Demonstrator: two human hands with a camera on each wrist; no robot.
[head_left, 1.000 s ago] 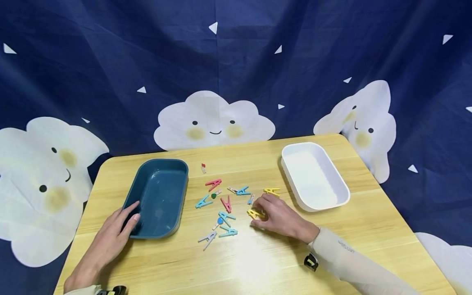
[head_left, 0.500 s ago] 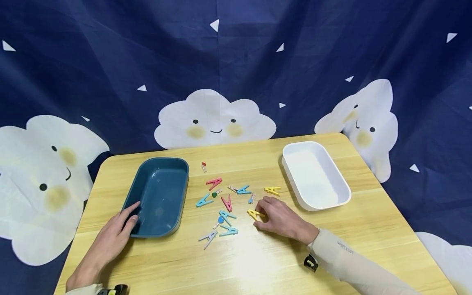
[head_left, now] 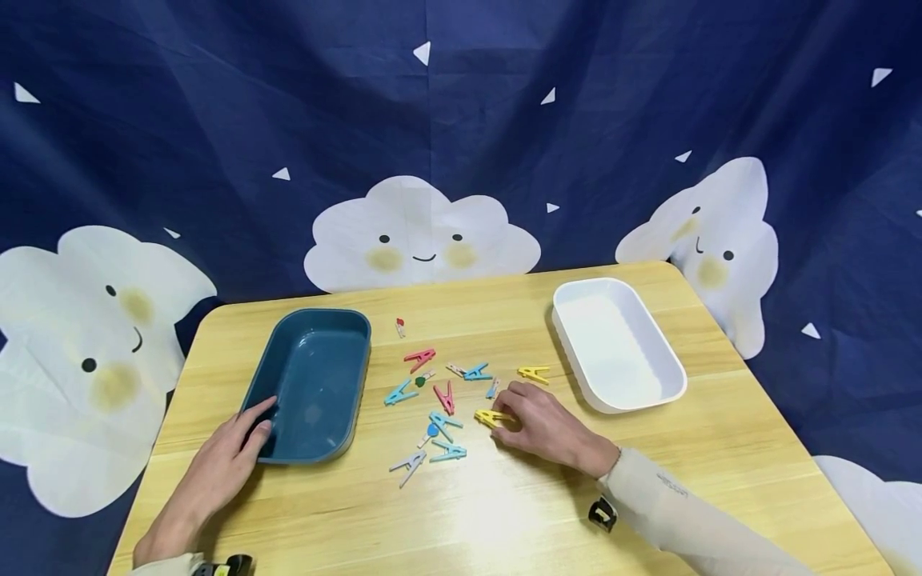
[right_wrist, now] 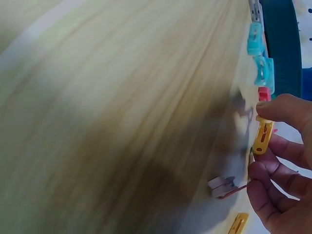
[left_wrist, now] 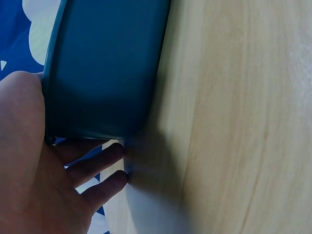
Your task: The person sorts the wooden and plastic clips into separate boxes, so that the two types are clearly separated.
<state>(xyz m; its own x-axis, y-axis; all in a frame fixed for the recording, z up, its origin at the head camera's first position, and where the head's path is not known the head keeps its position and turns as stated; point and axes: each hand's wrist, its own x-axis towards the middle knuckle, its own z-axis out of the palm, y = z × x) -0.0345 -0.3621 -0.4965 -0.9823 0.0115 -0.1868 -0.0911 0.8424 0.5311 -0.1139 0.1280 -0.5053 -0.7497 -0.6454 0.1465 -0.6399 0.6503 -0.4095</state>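
My right hand (head_left: 543, 424) pinches a yellow clothespin (head_left: 492, 418) between thumb and index finger, close over the table. In the right wrist view, that yellow clothespin (right_wrist: 263, 136) sits at the fingertips, the other fingers loosely curled below it. My left hand (head_left: 219, 472) grips the near left corner of a dark blue plastic bin (head_left: 363, 376), its thumb and a finger reaching over the rim. From the left wrist, my left hand (left_wrist: 48, 180) shows the other fingers spread outside the bin wall (left_wrist: 107, 73). A second yellow clothespin (head_left: 533, 374) lies beyond my right hand.
Between the bins lie several blue clothespins (head_left: 448, 452), pink clothespins (head_left: 444, 398), a pale grey one (head_left: 409, 466) and small wooden clips with decorations (head_left: 432, 430). A white plastic bin (head_left: 666, 384) stands at the right on the wooden table (head_left: 360, 528). A dark blue cloud-patterned curtain (head_left: 490, 104) hangs behind.
My right hand has shifted slightly left with the pinched yellow clothespin, whose tip now reaches a little further left. The left hand stays at the blue bin's corner.
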